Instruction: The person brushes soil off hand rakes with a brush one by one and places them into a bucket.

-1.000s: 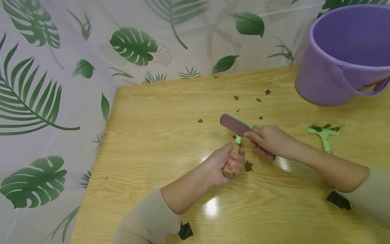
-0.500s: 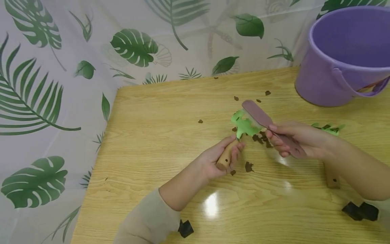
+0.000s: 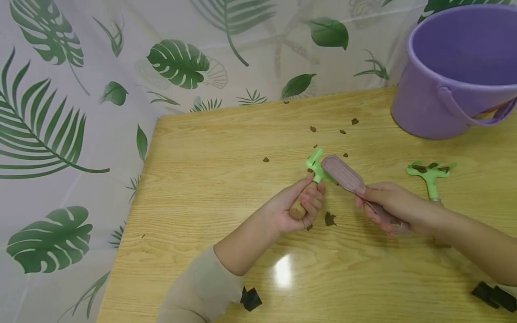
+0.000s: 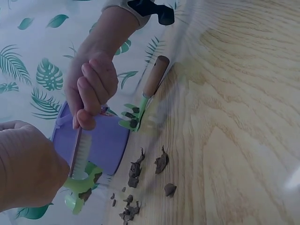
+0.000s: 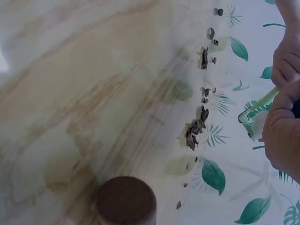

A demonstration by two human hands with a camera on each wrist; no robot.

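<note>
My left hand grips the wooden handle of a small green garden rake, its head pointing away from me. My right hand pinches the handle of a mauve brush, back upward, and the brush head overlaps the rake's tines. White bristles show below the brush in the left wrist view, close against the green rake head, where brown dirt clings. In the right wrist view, the rake sits right beside the right hand.
A second green rake, dirt on its tines, lies on the wooden table at right. Behind it stands a purple bucket. Brown clumps are scattered around my hands. A leaf-patterned cloth hangs along the back and left.
The brush swung out to the right, baring the rake head, then came back down over its tines. My right hand is farther right than a second ago; the left hand shifted only slightly.
</note>
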